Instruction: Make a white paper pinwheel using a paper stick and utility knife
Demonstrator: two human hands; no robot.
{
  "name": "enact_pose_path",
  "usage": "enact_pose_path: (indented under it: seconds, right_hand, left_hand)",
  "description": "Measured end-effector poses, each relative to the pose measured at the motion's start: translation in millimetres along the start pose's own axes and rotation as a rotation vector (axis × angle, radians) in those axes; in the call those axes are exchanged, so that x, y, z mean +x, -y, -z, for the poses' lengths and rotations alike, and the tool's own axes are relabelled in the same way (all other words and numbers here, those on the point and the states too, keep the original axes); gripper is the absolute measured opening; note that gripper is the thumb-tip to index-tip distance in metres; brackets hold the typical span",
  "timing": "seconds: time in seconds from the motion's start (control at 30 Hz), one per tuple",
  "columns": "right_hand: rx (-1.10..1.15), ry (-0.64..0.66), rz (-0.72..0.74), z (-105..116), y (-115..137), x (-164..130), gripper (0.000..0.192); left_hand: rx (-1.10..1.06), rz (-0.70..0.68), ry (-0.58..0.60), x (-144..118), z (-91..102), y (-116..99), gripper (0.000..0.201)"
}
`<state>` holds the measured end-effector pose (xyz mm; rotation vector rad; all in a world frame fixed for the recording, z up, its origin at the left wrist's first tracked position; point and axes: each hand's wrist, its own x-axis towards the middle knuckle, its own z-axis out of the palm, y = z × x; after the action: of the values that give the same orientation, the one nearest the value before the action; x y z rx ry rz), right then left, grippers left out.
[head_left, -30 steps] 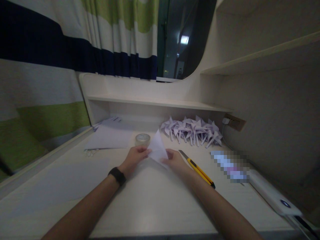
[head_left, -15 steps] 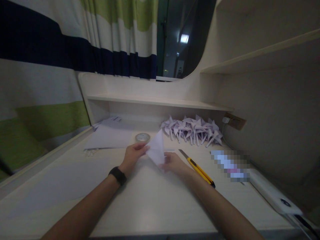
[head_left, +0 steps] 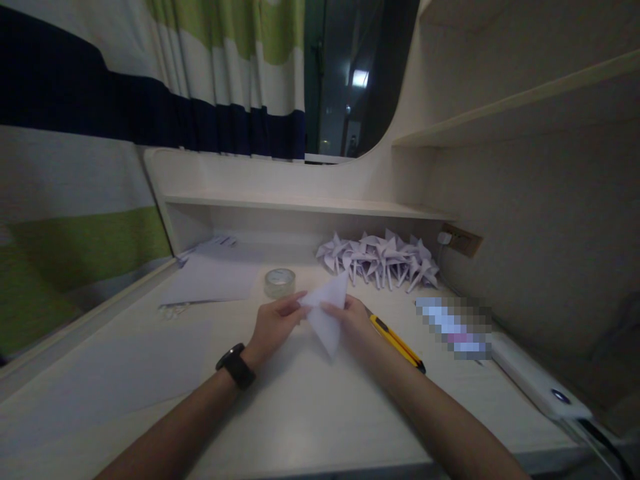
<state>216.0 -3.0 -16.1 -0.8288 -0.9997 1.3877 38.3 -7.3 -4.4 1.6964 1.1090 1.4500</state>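
Between my two hands is a folded white sheet of paper (head_left: 326,327), held a little above the desk with one point up and another toward me. My left hand (head_left: 277,323), with a black watch on its wrist, pinches the paper's left corner. On the other side, my right hand (head_left: 353,317) grips the paper with its thumb on the front face; its other fingers are partly hidden behind. A roll of clear tape (head_left: 280,283) lies just beyond my left hand. Right of my right hand rests a yellow box cutter (head_left: 397,343), its blade partly covered by the hand.
Several white paper pinwheels (head_left: 377,260) are heaped at the back right. A stack of white paper (head_left: 213,273) lies back left, another sheet (head_left: 115,380) nearer on the left. A white power strip (head_left: 537,377) and a pixelated item (head_left: 455,328) line the right side. A low shelf (head_left: 300,203) spans the back.
The folded paper has turned and shifted slightly right, its lower point now hanging toward me. My right thumb has moved up onto its front face. The view has shifted slightly.
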Motion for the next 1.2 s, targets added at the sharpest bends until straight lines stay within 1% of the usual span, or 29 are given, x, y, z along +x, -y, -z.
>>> enact_pose_path:
  seconds: [0.23,0.47,0.6,0.73,0.93,1.2]
  right_hand:
    - [0.033,-0.011,0.001,-1,-1,1,0.048]
    - [0.001,-0.016,0.080,-3,2,0,0.052]
    - [-0.017,-0.071,0.122,-11,9,-5,0.055]
    - [-0.027,-0.129,0.136,-15,13,-9,0.057]
    - [-0.032,-0.117,0.129,-14,14,-10,0.054]
    - [0.001,-0.106,0.125,-13,16,-11,0.059]
  left_hand:
    - [-0.006,0.028,-0.032,0,-1.1,-1,0.033]
    - [-0.051,0.059,-0.063,0,-2.1,-6,0.026]
    - [-0.069,0.054,-0.057,-3,-4.4,-12,0.022]
    - [-0.066,0.061,-0.068,-7,-6.2,-17,0.023]
    - [-0.052,0.032,-0.064,-10,-6.1,-15,0.025]
    - [-0.081,0.036,-0.052,-10,-7.1,-13,0.027]
